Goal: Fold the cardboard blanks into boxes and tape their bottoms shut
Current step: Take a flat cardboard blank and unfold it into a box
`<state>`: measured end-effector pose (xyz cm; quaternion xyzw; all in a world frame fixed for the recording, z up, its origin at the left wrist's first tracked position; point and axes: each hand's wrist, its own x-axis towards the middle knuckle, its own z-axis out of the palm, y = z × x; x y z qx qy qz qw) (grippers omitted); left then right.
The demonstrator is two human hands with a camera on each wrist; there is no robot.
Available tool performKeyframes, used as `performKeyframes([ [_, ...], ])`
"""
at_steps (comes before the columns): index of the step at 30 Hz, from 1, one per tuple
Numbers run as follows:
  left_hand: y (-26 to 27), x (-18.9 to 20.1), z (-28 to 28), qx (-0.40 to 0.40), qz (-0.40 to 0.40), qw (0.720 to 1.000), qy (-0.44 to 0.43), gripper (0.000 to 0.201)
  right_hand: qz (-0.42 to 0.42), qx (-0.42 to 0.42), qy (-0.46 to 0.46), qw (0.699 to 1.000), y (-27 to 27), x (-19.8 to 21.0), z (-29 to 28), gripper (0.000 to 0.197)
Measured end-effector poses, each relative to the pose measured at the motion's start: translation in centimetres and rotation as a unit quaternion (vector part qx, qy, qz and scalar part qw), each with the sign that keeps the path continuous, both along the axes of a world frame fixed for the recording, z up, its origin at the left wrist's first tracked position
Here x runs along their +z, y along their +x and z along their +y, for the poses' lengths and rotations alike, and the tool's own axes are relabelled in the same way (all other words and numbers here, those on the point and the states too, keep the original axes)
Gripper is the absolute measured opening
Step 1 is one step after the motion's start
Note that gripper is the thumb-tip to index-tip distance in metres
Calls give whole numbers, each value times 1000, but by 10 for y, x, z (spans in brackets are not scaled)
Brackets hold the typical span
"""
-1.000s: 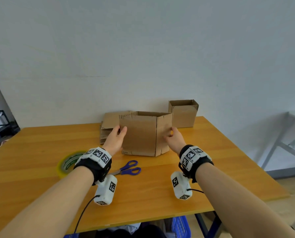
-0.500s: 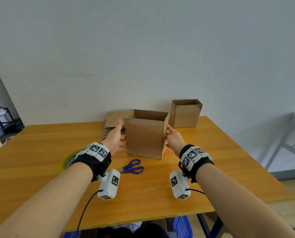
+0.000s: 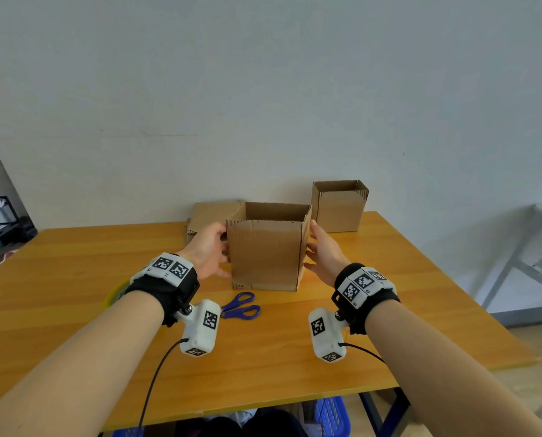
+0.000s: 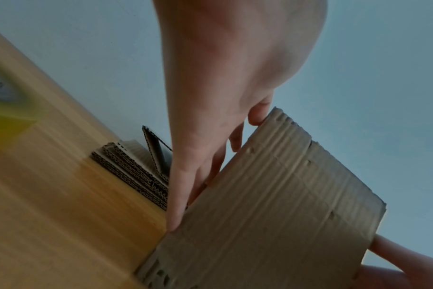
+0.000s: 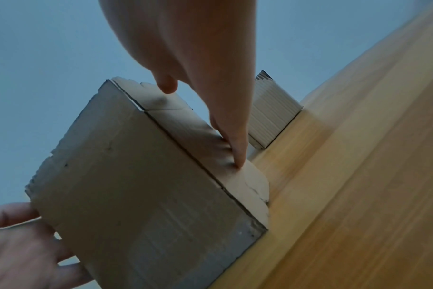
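An open-topped cardboard box (image 3: 266,253) stands upright on the wooden table (image 3: 74,272), squared up. My left hand (image 3: 211,249) lies flat against its left wall and my right hand (image 3: 321,252) flat against its right wall. In the left wrist view the left hand's fingers (image 4: 183,195) run straight down the side of the box (image 4: 272,205). The right wrist view shows straight fingers (image 5: 235,136) pressing the side wall of the box (image 5: 136,185). A stack of flat blanks (image 3: 209,212) lies behind my left hand.
A folded box (image 3: 339,209) stands at the back right by the wall. Blue-handled scissors (image 3: 241,307) lie in front of the held box. A yellow-green tape roll (image 3: 115,294) peeks out behind my left wrist. A grey frame (image 3: 531,263) stands off the table's right edge.
The skewed blank has been pushed into a square, open box. My hands have shifted from its front corners to its left and right walls.
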<state>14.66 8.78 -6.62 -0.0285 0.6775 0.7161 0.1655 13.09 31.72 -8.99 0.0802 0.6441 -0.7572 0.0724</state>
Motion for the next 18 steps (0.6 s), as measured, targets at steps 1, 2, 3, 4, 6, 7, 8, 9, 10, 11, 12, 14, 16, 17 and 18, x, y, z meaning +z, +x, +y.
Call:
performKeyframes([
  [1,0,1,1,-5,-2,1000,0,46,-1,8,1,1000,-1,0,1,69],
  [2,1,3,2,-10,-3,1000,0,48,-5,17,4,1000,-1,-1,2,72],
  [3,2,3,3,-17,-3,1000,3,49,-11,26,6,1000,-1,0,3,76],
  [4,3,4,3,-23,0,1000,8,50,-15,35,4,999,0,0,3,80],
  [6,4,5,3,-31,15,999,32,43,-16,54,-14,998,0,0,4,90],
  [7,4,6,3,-32,24,998,49,41,-13,60,-25,998,1,0,5,91],
  [8,5,6,2,-34,31,997,64,41,-9,65,-36,997,2,0,7,92],
  [9,6,7,2,-38,35,996,76,42,-6,71,-46,996,3,0,8,91],
  [10,9,7,2,-44,36,995,83,44,-1,79,-54,995,5,0,9,88],
  [11,11,8,2,-49,34,994,87,44,4,88,-58,994,6,1,10,84],
  [12,13,8,3,-52,32,994,88,41,9,97,-61,993,8,1,10,80],
  [14,15,8,2,-59,27,995,78,39,15,110,-70,991,11,2,10,74],
  [16,17,6,2,-83,22,995,50,47,18,116,-77,990,13,2,11,73],
  [17,19,5,2,-93,19,995,37,49,20,117,-82,990,14,1,11,72],
  [18,20,4,1,-98,15,995,31,51,21,121,-86,989,15,0,12,71],
])
